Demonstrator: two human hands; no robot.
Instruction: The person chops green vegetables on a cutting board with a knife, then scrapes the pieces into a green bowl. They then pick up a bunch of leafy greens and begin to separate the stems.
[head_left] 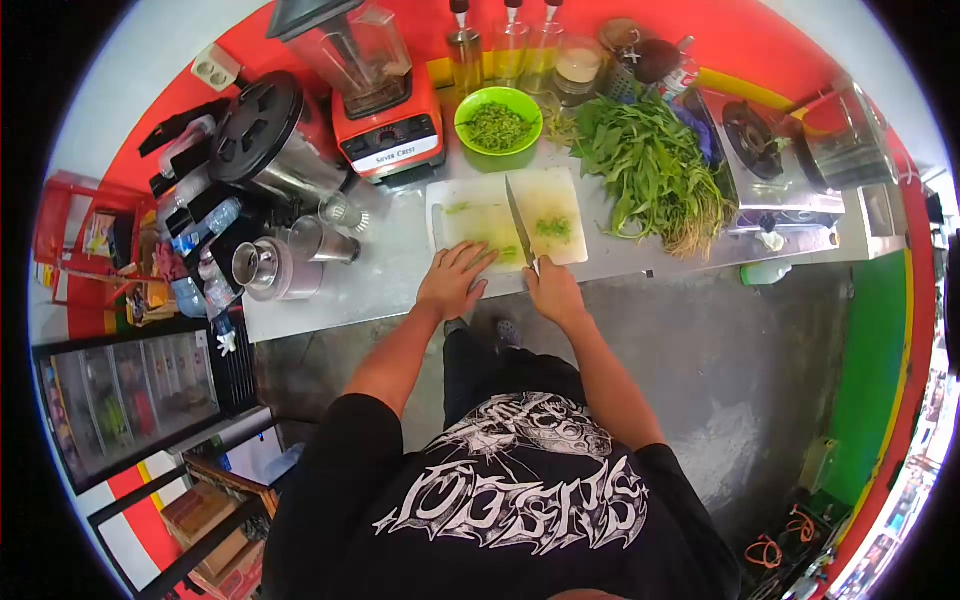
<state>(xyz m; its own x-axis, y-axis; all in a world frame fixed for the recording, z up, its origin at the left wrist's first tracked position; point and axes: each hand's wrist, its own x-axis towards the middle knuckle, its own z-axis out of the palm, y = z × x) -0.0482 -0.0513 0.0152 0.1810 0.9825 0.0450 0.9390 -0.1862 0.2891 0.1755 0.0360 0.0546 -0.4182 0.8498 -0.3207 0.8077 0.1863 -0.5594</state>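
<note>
A knife is held by its handle in my right hand, its blade pointing away across a white cutting board. My left hand lies at the board's near left edge, fingers spread, fingertips close to some green stem pieces. Right of the blade is a small pile of chopped greens. A few more thin stems lie on the board's left part. Behind the board stands a lime green bowl filled with chopped greens.
Leafy greens with roots are heaped right of the board, beside a gas stove. A red blender, bottles and jars stand at the back. Metal shakers and a large lidded pot are at the left.
</note>
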